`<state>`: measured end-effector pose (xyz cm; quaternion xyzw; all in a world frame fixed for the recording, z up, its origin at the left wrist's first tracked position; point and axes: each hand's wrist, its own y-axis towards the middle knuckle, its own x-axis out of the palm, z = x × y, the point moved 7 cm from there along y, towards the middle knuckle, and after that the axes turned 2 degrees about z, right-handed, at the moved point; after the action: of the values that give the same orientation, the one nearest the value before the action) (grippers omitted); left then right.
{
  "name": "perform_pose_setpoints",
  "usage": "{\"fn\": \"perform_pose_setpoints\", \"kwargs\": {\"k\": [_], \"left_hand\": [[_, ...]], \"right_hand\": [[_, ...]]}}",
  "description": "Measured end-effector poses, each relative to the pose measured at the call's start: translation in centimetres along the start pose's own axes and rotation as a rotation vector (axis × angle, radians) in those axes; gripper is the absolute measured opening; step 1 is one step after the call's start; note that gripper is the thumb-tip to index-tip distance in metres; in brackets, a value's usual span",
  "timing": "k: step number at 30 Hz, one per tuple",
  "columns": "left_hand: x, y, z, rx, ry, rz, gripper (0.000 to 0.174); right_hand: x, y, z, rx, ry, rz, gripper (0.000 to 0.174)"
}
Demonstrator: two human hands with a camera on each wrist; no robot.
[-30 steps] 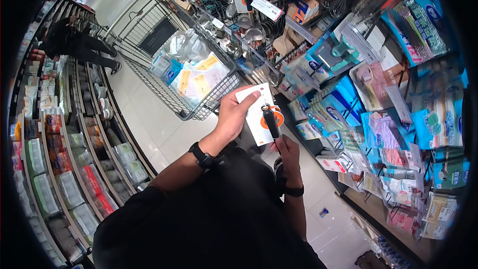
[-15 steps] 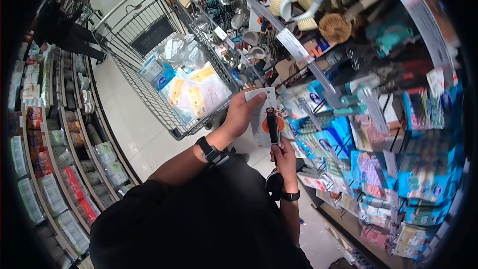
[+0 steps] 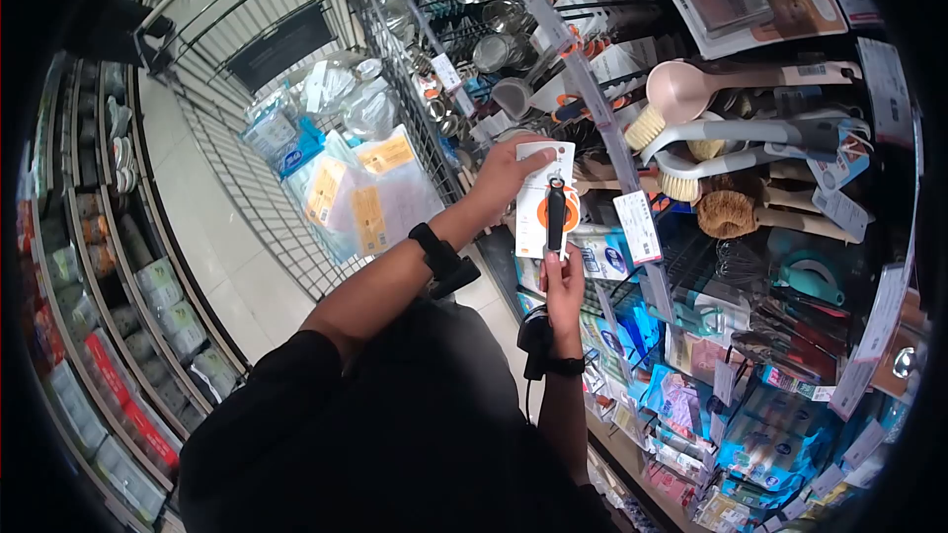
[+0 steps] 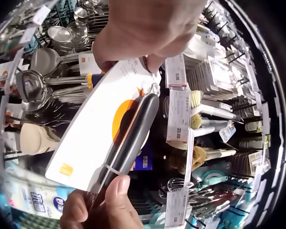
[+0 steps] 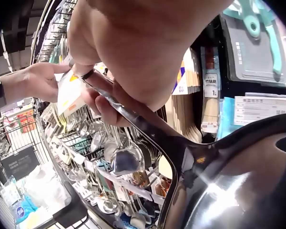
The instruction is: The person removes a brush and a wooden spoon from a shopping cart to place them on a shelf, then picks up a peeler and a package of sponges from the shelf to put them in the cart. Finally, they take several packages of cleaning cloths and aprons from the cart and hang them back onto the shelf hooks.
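Note:
A spatula with a black handle (image 3: 557, 222) is fastened to a white and orange backing card (image 3: 530, 222). My left hand (image 3: 499, 183) pinches the top of the card, thumb lying on its front. Lower down, my right hand (image 3: 565, 291) grips the spatula where the handle meets the metal neck, its thumb along the front in the left wrist view. The broad, shiny spatula head (image 5: 229, 191) fills the lower right of the right wrist view. In the head view, that head is mostly hidden behind my right hand and wrist.
A shopping cart (image 3: 286, 168) with flat packages (image 3: 365, 197) and plastic bags stands at the left. Close to my hands, a rack carries brushes (image 3: 726, 212), a pink ladle (image 3: 681, 89) and packaged goods. A price tag (image 3: 637, 227) juts out nearby. Shelves (image 3: 118, 266) line the far left.
The head view has swung toward the rack, bringing its brushes and ladle closer. Both hands, still holding the carded spatula, have shifted slightly right and up in view. The grip looks unchanged.

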<state>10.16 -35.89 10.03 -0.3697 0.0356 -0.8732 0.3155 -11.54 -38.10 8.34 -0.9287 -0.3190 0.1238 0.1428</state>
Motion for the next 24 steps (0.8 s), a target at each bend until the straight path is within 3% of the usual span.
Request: {"fn": "perform_pose_setpoints", "kwargs": {"k": [5,11,17,24], "left_hand": [[0.0,4.0,2.3,0.050,-0.032,-0.024,0.026],[0.6,8.3,1.9,-0.034,0.007,-0.073,0.031],[1.7,9.7,2.1,-0.007,0.030,-0.257,0.024],[1.5,9.5,2.9,-0.024,0.102,-0.155,0.028]], "right_hand": [[1.6,3.6,-1.2,-0.045,0.018,0.060,0.024],[2.3,7.4,0.2,-0.072,0.119,0.133,0.025],[2.2,8.4,1.1,-0.088,0.140,0.191,0.034],[2.1,8.6,1.2,-0.082,0.131,0.169,0.039]]}}
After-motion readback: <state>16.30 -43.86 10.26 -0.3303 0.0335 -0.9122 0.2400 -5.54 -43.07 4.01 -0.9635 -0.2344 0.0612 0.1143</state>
